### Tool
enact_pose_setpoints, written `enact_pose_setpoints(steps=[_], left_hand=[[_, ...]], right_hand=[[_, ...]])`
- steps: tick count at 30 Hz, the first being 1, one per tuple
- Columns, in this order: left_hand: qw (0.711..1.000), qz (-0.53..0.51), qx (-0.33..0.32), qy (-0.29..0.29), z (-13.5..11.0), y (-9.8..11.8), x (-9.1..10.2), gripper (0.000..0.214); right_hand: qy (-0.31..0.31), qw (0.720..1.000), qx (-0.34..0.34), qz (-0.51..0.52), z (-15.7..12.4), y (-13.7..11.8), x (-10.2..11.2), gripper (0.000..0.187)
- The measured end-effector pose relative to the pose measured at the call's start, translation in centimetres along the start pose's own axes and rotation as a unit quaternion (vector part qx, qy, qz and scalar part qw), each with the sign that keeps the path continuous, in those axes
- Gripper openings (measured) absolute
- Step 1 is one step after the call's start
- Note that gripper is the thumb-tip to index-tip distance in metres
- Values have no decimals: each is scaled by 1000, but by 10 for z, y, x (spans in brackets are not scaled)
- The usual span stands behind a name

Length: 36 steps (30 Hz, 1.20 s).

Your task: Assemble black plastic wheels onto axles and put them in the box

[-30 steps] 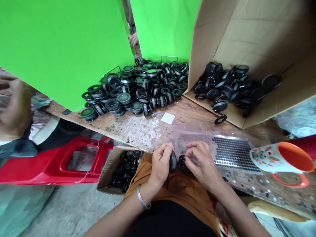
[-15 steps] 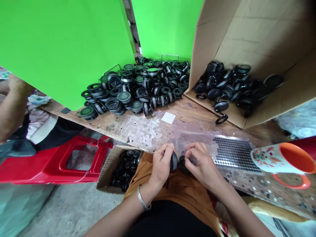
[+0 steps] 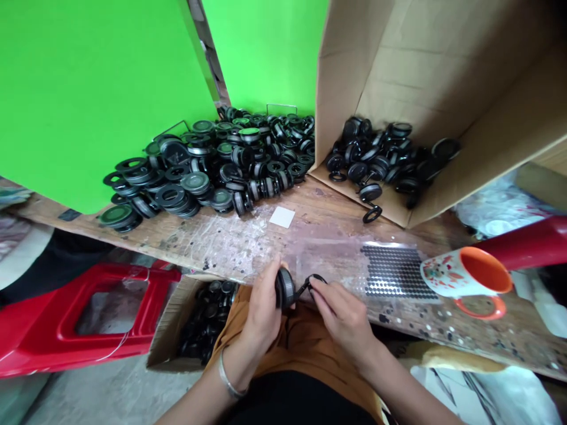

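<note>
Above my lap, my left hand (image 3: 264, 307) is closed around a black round part (image 3: 287, 288) with a ribbed grey edge. A thin black arm leads from it to a small ring (image 3: 317, 277) on the right. My right hand (image 3: 343, 310) pinches that ring between thumb and fingers. Similar round parts lie in a big pile (image 3: 208, 171) at the back of the wooden table (image 3: 230, 239), some with green faces. A sheet of small black dots (image 3: 394, 271) lies on the table to the right of my hands.
An open cardboard box (image 3: 341, 77) on its side holds more black parts. A white square (image 3: 282, 216) lies mid-table. An orange-and-white mug (image 3: 447, 274) stands at the right. Below left are a red stool (image 3: 44, 324) and a carton (image 3: 162, 330) of black parts. Green panels (image 3: 97, 88) rise behind.
The view has swung to the right. The round part in my left hand now shows its ribbed edge, and the arm and ring stretch out from it into my right fingers.
</note>
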<state>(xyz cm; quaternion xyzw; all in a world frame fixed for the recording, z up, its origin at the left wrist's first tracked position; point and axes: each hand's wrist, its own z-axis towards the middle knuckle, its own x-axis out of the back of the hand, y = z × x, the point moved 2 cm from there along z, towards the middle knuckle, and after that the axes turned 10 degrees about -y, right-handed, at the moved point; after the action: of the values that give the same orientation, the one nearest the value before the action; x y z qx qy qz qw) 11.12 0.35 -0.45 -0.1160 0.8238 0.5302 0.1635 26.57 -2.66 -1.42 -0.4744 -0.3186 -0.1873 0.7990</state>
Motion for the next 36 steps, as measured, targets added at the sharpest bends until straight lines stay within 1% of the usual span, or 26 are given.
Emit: enact_pose_setpoints(steps=[1,3,4,6,7,8,9,10,12,14,17,19,20,23,26,29,31,32,34,35,36], left_hand=[[999,11,1,-38,-1,4,-2,39],[987,92,-32,-131,-3,14,-4,40],[970,155,-60,-177,-4,19,-4,44],[923,278,-107,-244,-6,26,-3,49],[904,319,-113,-261,-7,26,-2,44],[897,338,-103,-268,-7,25,0,39],[901,334,-81,-265,-7,22,1,37],[915,311,-50,-253,-6,18,3,37],[947,232,18,-220,-6,9,4,37],[968,150,67,-189,-7,1,5,36],[986,57,97,-119,-6,-4,6,37],[990,1,113,-83,-5,-4,7,38],[989,-26,124,-79,-4,-3,7,39],[979,-98,151,-98,-3,-3,6,41],[969,-150,166,-100,-3,-3,6,35],[959,-194,189,-82,-3,-4,7,31],[951,-222,202,-74,-4,-4,7,30],[948,-230,206,-73,-4,-3,7,30],[947,-232,211,-68,-5,-4,6,28],[949,-227,211,-63,-6,-4,6,28],[951,-220,209,-58,-6,-5,6,27]], right_hand=[[1,1000,-16,19,2,3,6,27],[-21,996,-66,54,7,10,20,18],[-47,991,-98,75,10,12,27,16],[-115,970,-164,135,13,18,39,15],[-146,956,-195,166,15,22,44,16],[-165,943,-220,186,16,28,48,20],[-167,941,-236,177,18,36,52,23],[-151,947,-246,139,20,46,56,25],[-91,965,-247,6,26,70,65,24],[-56,964,-245,-91,31,96,70,17],[-67,955,-249,-143,36,123,69,15],[-86,950,-247,-170,39,130,67,17],[-95,948,-245,-181,40,131,66,17],[-115,940,-242,-209,44,130,64,16],[-120,935,-240,-231,46,128,64,13],[-108,932,-239,-251,45,120,63,11],[-84,938,-225,-249,43,106,62,9],[-67,950,-205,-228,42,95,61,8],[-41,979,-149,-131,42,68,57,6],[-40,990,-120,-64,42,53,54,6],[-51,994,-102,1,43,38,50,7]])
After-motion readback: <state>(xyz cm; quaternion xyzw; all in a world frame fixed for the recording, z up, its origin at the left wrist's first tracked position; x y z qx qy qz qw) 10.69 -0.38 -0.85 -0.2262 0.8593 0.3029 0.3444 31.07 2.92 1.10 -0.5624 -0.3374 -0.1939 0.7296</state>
